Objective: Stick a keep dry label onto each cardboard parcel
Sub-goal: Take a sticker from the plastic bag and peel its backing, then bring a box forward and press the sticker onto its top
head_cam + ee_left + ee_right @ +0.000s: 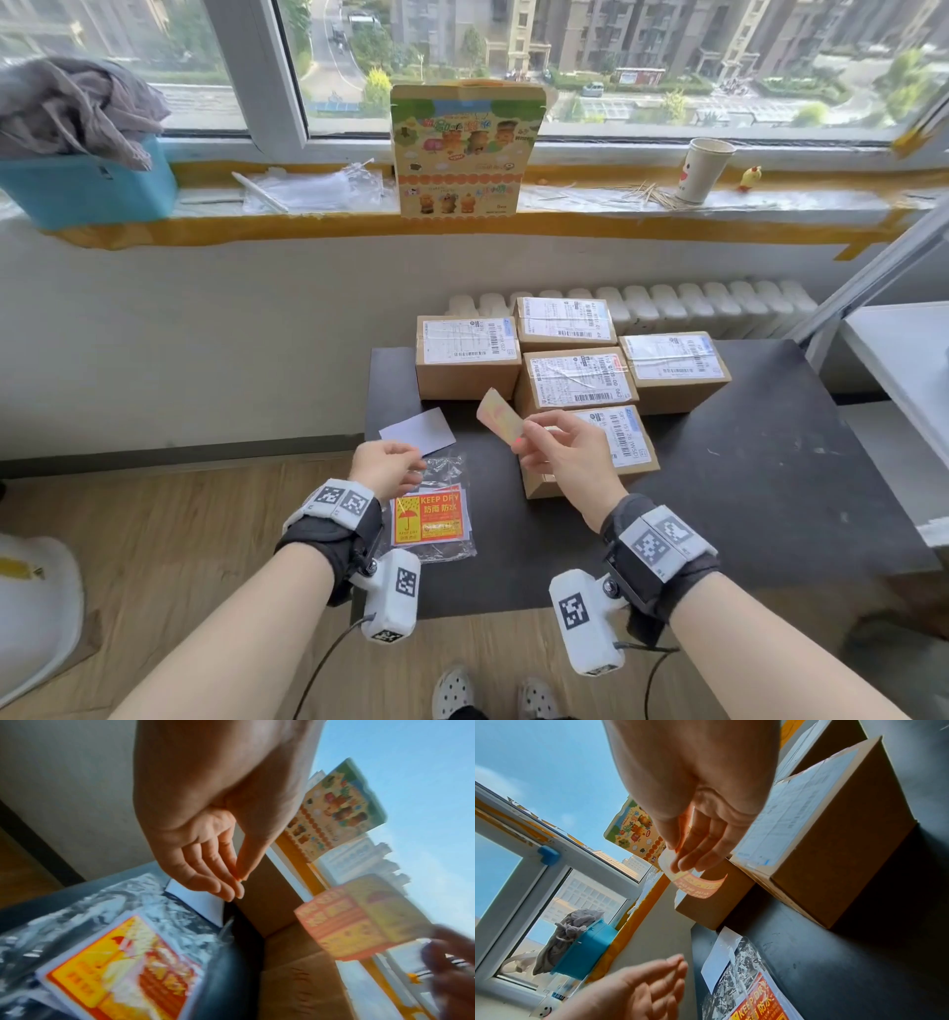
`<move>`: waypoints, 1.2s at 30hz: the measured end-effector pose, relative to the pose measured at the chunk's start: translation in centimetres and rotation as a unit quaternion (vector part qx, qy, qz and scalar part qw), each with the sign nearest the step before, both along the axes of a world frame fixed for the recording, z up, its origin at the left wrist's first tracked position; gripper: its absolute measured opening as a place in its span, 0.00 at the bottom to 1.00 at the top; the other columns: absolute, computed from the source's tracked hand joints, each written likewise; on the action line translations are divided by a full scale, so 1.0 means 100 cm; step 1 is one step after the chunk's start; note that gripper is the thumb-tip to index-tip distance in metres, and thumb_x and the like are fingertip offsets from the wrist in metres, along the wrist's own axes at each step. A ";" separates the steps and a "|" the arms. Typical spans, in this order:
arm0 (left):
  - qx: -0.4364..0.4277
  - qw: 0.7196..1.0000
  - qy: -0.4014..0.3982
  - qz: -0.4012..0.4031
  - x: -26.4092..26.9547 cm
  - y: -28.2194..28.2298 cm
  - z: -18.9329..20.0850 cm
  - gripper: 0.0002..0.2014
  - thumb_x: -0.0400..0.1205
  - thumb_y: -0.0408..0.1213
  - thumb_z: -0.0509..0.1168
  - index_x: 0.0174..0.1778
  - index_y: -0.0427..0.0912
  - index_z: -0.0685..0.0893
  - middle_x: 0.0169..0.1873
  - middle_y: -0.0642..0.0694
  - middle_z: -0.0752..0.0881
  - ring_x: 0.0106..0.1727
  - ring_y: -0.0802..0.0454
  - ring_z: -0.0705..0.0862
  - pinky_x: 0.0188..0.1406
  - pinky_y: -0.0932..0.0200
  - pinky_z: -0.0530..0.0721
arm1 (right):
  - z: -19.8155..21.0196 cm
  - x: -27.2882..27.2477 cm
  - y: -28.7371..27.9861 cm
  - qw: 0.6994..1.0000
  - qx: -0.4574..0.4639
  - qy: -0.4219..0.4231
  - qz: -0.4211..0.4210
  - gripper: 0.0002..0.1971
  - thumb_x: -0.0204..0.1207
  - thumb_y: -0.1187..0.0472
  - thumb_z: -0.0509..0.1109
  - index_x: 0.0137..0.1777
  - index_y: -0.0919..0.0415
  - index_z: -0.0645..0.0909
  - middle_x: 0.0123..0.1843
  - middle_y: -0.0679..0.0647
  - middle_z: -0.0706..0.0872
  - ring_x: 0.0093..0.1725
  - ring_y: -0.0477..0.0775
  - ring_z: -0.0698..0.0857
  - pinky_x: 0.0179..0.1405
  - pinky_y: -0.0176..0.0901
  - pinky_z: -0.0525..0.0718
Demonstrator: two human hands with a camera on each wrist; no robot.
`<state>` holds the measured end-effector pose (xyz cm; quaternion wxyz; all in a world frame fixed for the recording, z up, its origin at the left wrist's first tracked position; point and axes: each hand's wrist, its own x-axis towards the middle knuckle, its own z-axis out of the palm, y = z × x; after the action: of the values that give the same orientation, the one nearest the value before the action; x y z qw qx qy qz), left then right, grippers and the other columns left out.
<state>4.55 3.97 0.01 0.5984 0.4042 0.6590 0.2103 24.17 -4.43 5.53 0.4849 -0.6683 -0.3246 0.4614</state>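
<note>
Several cardboard parcels with white shipping labels stand on the dark table (770, 488); the nearest parcel (624, 449) lies under my right hand. My right hand (524, 437) pinches a peeled keep dry label (499, 415) by its edge, in the air above the table in front of the parcels. The right wrist view shows that label (698, 884) curling below the right hand (680, 860). My left hand (413, 470) hovers with relaxed fingers and holds nothing, above a clear bag of keep dry labels (431, 519). A white backing sheet (418, 431) lies just beyond it.
A cartoon-printed box (464, 149), a paper cup (703, 169) and a blue basket with grey cloth (87, 185) sit on the windowsill. A radiator (667, 303) runs behind the table. A white shelf (904, 370) stands at the right.
</note>
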 end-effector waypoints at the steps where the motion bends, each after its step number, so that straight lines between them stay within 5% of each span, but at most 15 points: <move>1: -0.003 1.000 -0.021 -0.014 0.006 -0.004 0.011 0.03 0.81 0.29 0.64 0.49 0.34 0.81 0.36 0.42 0.85 0.32 0.51 0.82 0.32 0.63 0.83 | 0.002 -0.001 -0.002 1.000 0.003 -0.002 0.005 0.05 0.80 0.65 0.67 0.46 0.65 0.84 0.35 0.56 0.89 0.30 0.47 0.85 0.35 0.37 0.85; 7: 0.030 0.990 -0.098 -0.094 0.037 -0.030 0.061 0.11 0.76 0.38 0.73 0.51 0.37 0.86 0.39 0.46 0.88 0.37 0.54 0.85 0.41 0.62 0.83 | 0.006 0.001 -0.010 0.999 0.029 -0.017 0.002 0.06 0.76 0.64 0.72 0.48 0.66 0.88 0.40 0.55 0.90 0.36 0.47 0.86 0.43 0.40 0.86; 13: 0.038 0.993 -0.096 -0.064 0.063 -0.055 0.086 0.18 0.75 0.49 0.72 0.51 0.39 0.87 0.46 0.45 0.90 0.43 0.52 0.87 0.44 0.61 0.85 | 0.008 0.009 -0.024 0.996 0.066 -0.059 0.005 0.06 0.71 0.65 0.76 0.48 0.65 0.89 0.43 0.56 0.91 0.41 0.48 0.89 0.47 0.39 0.88; 22: 0.042 0.995 -0.088 -0.028 0.088 -0.083 0.086 0.03 0.79 0.38 0.69 0.44 0.42 0.84 0.42 0.46 0.89 0.38 0.54 0.85 0.45 0.61 0.83 | 0.008 0.031 -0.046 0.994 0.082 -0.075 0.017 0.06 0.66 0.64 0.80 0.42 0.60 0.89 0.41 0.52 0.90 0.44 0.48 0.89 0.48 0.40 0.87; 30: 0.076 0.993 -0.086 0.019 0.101 -0.106 0.078 0.04 0.81 0.36 0.67 0.47 0.39 0.84 0.41 0.44 0.88 0.37 0.53 0.85 0.40 0.62 0.82 | 0.004 0.055 -0.068 0.996 0.071 -0.047 0.030 0.09 0.66 0.67 0.80 0.46 0.61 0.86 0.45 0.54 0.90 0.46 0.50 0.90 0.48 0.49 0.89; 36: 0.093 0.988 -0.097 0.079 0.105 -0.120 0.070 0.03 0.82 0.34 0.65 0.43 0.42 0.82 0.38 0.46 0.86 0.36 0.54 0.82 0.39 0.62 0.80 | -0.003 0.084 -0.084 0.996 0.062 -0.055 0.026 0.11 0.67 0.67 0.80 0.48 0.61 0.85 0.44 0.52 0.89 0.46 0.47 0.88 0.49 0.44 0.88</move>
<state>15.04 -8.07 7.01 0.6005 0.3825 0.6054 0.3557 32.59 -12.87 5.25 0.4947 -0.6528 -0.3958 0.4153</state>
